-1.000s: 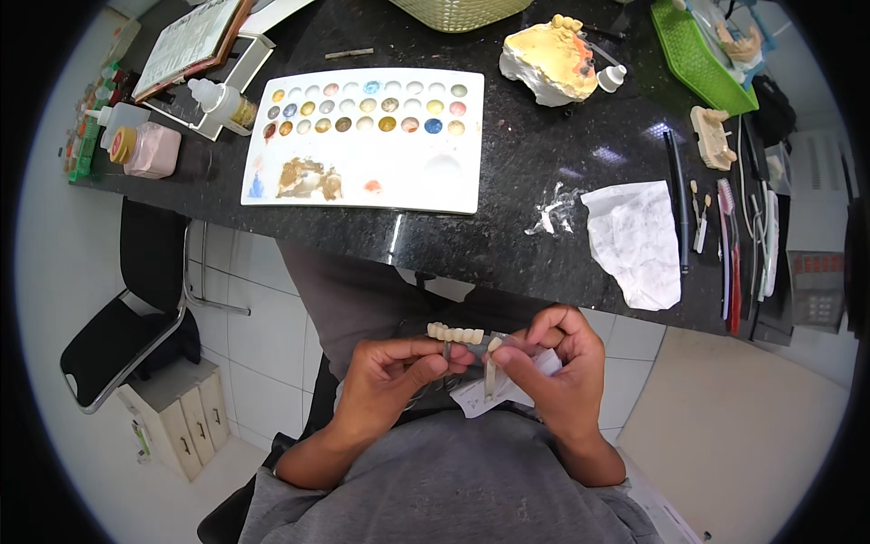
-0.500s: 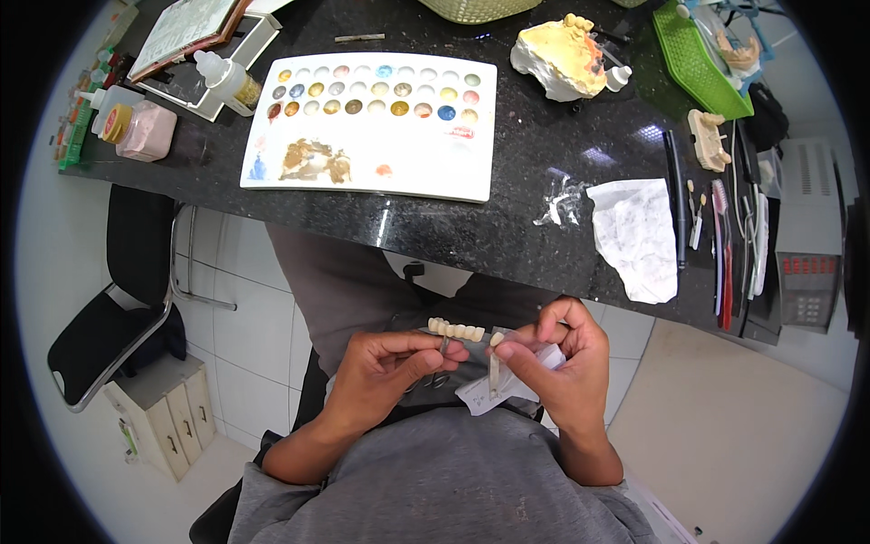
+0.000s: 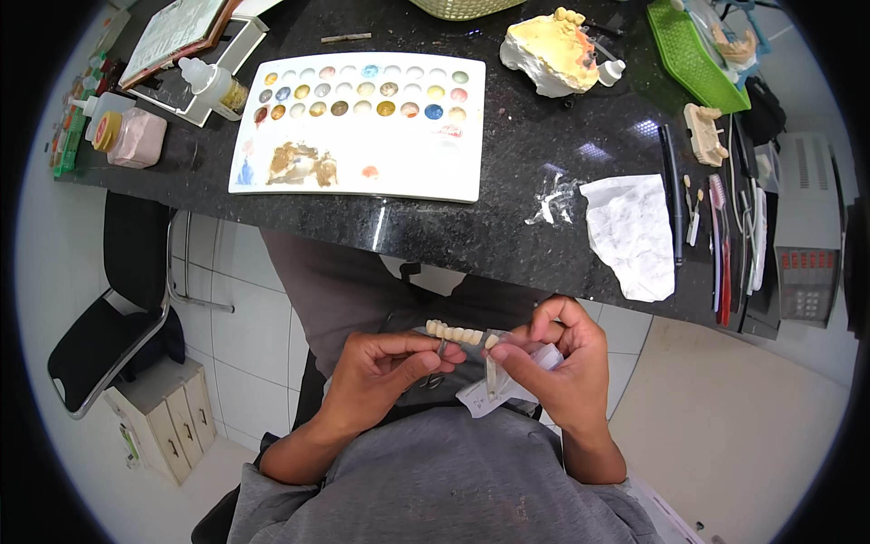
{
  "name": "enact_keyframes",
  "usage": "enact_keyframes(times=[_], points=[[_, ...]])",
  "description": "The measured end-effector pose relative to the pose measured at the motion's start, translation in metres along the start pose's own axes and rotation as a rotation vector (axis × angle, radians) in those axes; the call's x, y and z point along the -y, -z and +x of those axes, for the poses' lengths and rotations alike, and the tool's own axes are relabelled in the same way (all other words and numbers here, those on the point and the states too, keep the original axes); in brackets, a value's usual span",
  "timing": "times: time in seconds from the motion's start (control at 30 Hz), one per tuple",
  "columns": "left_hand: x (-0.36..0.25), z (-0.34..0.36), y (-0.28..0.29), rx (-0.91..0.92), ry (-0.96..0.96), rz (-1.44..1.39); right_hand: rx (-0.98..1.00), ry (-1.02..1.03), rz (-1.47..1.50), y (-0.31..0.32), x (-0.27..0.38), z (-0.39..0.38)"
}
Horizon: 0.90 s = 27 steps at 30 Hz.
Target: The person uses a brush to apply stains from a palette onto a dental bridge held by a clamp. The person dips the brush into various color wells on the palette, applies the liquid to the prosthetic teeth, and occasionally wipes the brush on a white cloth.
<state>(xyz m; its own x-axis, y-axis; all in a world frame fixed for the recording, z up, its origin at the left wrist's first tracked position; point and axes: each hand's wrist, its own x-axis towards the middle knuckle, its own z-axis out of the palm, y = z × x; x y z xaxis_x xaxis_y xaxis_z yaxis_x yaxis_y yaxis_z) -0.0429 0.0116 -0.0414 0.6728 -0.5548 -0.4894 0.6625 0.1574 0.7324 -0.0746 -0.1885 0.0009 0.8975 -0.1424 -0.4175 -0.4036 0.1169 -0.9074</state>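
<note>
Left hand [image 3: 385, 376] pinches metal tool carrying row of teeth [image 3: 455, 334], held above lap, below desk [image 3: 507, 227] edge. Right hand [image 3: 553, 363] grips shade tab [image 3: 490, 372] and small bag [image 3: 517, 385], tab tip touching row's end. Step: likely shade comparison. Next calls for steady alignment.

Small clear plastic packet [image 3: 507, 385] with white label, pinched in right hand [image 3: 553, 363]. Far up-left of hands on table [image 3: 507, 236]: squat pink jar [image 3: 134, 136] with orange lid, white squeeze bottle [image 3: 210, 83]. Far right of hands: grey device [image 3: 807, 231] with small red-lit display panel.
</note>
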Motion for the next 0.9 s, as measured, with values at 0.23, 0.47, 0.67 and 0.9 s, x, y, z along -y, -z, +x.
enact_keyframes(times=[0.23,0.47,0.67,0.9], points=[[-0.0016,-0.0006,-0.0005,0.003,0.002,0.009,0.006,0.009,-0.021,-0.0001,0.0015,-0.0001],[-0.0025,-0.0016,-0.0021,0.001,0.004,-0.008,0.008,0.01,0.006,-0.0009,0.0012,-0.0002],[-0.0007,-0.0019,-0.0017,-0.007,0.007,-0.016,0.009,-0.001,0.001,-0.0006,0.0026,-0.0001],[-0.0018,-0.0027,-0.0024,-0.021,0.001,-0.01,0.01,-0.002,0.003,-0.0004,0.0016,0.0003]])
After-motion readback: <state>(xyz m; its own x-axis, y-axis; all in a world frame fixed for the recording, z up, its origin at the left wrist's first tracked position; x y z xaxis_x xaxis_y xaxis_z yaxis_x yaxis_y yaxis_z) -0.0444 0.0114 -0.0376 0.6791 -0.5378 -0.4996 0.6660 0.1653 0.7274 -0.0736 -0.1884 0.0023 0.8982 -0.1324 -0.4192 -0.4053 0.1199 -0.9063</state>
